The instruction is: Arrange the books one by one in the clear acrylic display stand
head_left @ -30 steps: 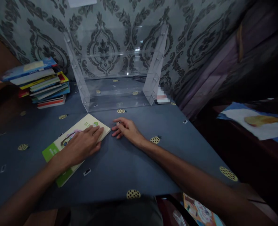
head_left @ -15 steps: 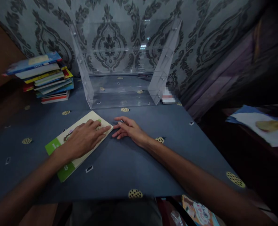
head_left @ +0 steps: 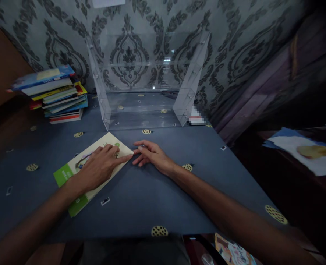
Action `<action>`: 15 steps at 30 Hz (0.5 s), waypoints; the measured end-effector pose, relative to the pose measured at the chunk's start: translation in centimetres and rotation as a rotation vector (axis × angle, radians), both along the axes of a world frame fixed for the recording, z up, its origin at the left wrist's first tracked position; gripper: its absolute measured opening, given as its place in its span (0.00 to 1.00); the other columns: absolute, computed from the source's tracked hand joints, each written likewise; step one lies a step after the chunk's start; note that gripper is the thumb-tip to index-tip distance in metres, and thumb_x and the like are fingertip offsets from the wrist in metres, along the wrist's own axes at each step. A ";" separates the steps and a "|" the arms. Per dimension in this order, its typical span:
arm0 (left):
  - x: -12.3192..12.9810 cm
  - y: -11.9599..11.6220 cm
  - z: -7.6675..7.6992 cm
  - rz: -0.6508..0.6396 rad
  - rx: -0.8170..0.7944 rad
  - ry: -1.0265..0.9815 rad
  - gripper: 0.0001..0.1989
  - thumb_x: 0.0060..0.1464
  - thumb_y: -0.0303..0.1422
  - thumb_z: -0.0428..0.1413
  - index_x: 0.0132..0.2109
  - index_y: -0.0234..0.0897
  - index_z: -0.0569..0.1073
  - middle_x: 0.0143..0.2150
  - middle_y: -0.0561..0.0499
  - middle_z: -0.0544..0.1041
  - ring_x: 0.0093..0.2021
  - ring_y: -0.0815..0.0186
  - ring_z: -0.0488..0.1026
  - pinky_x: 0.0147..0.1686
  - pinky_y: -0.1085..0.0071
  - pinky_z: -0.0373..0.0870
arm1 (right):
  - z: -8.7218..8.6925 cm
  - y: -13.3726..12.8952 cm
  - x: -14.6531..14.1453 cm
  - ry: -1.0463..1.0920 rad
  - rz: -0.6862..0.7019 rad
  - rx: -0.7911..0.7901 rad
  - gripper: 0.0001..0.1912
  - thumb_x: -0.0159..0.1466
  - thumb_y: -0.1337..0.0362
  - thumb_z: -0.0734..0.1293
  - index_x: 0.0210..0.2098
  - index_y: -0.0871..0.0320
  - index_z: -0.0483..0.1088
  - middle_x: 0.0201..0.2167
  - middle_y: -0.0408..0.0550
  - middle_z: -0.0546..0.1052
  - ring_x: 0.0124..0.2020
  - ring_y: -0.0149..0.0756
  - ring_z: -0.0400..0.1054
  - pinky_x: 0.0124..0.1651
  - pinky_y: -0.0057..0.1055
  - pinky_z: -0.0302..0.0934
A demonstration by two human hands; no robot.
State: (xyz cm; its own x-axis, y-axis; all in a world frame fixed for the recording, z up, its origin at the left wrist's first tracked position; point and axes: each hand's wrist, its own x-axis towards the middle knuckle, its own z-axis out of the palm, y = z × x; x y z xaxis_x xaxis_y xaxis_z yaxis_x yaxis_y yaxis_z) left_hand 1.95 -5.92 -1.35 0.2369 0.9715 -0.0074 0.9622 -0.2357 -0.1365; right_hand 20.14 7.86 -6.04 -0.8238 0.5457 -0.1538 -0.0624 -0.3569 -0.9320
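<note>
A thin cream and green book (head_left: 119, 141) lies at a slant on the blue patterned tablecloth. My left hand (head_left: 98, 167) rests flat on its cover, fingers spread loosely, the index finger reaching to the book's right corner. Beside that corner is my right hand (head_left: 152, 156), palm turned inward, its fingers apart and slightly curled. The right fingertips are at the corner; whether they touch the page edge I cannot tell. Part of the cover picture is hidden under my left hand.
Behind the book stands a clear acrylic rack (head_left: 141, 119) with tiered shelves. A stack of books (head_left: 65, 99) is at the back left. A blurred white item (head_left: 196, 117) sits by the rack's right side. Papers (head_left: 303, 151) lie off to the right, and a colourful book (head_left: 233, 252) is below the table edge.
The whole view has tilted up a little, so things sit slightly lower. Both hands keep nearly the same place at the book.
</note>
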 end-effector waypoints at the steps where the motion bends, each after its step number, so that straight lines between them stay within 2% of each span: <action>1: 0.0 0.0 0.1 0.001 -0.005 -0.011 0.27 0.67 0.24 0.41 0.66 0.56 0.63 0.48 0.46 0.71 0.45 0.58 0.66 0.43 0.62 0.63 | -0.1 0.0 0.0 -0.004 -0.002 0.002 0.10 0.68 0.63 0.66 0.47 0.58 0.67 0.38 0.48 0.78 0.29 0.31 0.78 0.27 0.24 0.71; 4: -0.8 0.4 0.2 0.035 -0.023 -0.092 0.27 0.66 0.23 0.42 0.65 0.53 0.66 0.49 0.47 0.71 0.47 0.58 0.67 0.43 0.64 0.65 | -0.3 0.0 0.0 -0.018 -0.005 0.016 0.11 0.67 0.62 0.67 0.48 0.58 0.68 0.39 0.49 0.77 0.29 0.32 0.78 0.29 0.26 0.72; 8: -3.0 1.8 -0.1 0.355 0.039 -0.100 0.25 0.63 0.23 0.43 0.64 0.38 0.67 0.50 0.42 0.72 0.48 0.57 0.68 0.40 0.65 0.67 | -0.3 0.1 0.0 -0.029 -0.001 0.026 0.13 0.66 0.60 0.68 0.48 0.57 0.68 0.40 0.50 0.77 0.30 0.33 0.78 0.31 0.28 0.72; 10: -3.9 2.5 -0.3 0.458 0.040 -0.065 0.23 0.64 0.25 0.43 0.63 0.36 0.68 0.48 0.41 0.71 0.47 0.55 0.68 0.39 0.64 0.67 | -0.3 0.2 0.0 -0.034 0.003 0.018 0.13 0.65 0.59 0.68 0.48 0.57 0.68 0.39 0.49 0.77 0.30 0.33 0.78 0.30 0.27 0.72; 15: -4.5 3.0 -0.8 0.438 0.040 -0.058 0.22 0.62 0.26 0.46 0.60 0.38 0.71 0.49 0.40 0.70 0.47 0.54 0.67 0.37 0.64 0.66 | -0.1 0.2 0.0 -0.034 0.006 0.020 0.13 0.66 0.60 0.68 0.48 0.57 0.68 0.40 0.49 0.76 0.30 0.33 0.78 0.30 0.27 0.72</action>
